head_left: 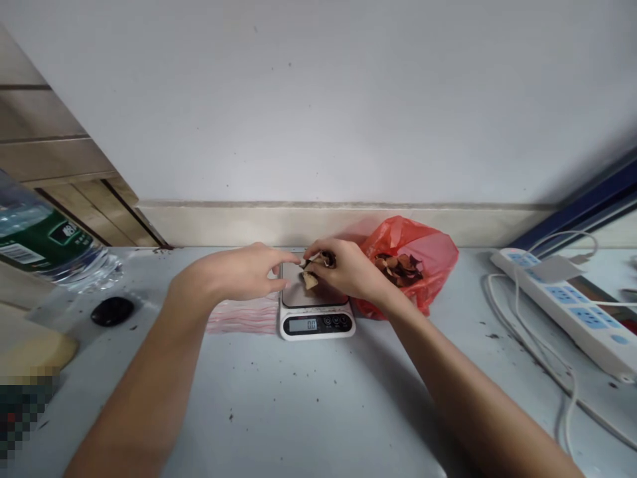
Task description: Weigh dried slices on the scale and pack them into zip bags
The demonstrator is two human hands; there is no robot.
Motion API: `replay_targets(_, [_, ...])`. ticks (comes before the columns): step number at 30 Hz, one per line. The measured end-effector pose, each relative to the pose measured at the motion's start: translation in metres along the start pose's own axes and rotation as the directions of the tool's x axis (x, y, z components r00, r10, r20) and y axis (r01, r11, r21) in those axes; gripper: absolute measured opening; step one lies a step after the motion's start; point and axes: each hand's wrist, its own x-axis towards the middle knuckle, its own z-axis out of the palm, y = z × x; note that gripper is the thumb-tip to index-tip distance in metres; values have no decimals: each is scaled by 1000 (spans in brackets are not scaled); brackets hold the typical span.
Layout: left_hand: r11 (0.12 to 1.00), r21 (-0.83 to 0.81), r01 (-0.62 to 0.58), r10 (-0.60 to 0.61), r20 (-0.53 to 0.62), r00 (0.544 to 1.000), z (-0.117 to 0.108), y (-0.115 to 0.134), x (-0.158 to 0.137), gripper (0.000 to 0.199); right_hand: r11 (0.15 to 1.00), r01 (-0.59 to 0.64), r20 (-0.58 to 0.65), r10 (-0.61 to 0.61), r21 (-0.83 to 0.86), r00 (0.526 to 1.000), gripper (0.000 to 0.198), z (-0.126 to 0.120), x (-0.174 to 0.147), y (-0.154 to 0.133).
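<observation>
A small digital kitchen scale sits on the table, its display reading about 0.0. Over its metal plate, my right hand has its fingers closed around dried brown pieces that look like dried peel, pale on one side. My left hand hovers at the plate's left edge, thumb and fingers apart, holding nothing. Beside my right hand stands an opened red plastic bag with more dried brown pieces in it. Flat clear zip bags with pink-red seal lines lie left of the scale, partly under my left wrist.
A large water bottle and a black oval object are at the left. On the right lies a white power strip with white cables. A wall rises behind the scale. Small dark crumbs dot the table.
</observation>
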Motion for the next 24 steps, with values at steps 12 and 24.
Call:
replay_targets(12, [1000,-15,-4,4,28,1000,1,-6,5,59,986,156,182,-144,-51,973,43,-9,-4,15])
replay_targets(24, [990,-48,135,-131,75,988,-9,-42,-4,61,997,19,-14,-20,-74,1000,15,-42,-8,17])
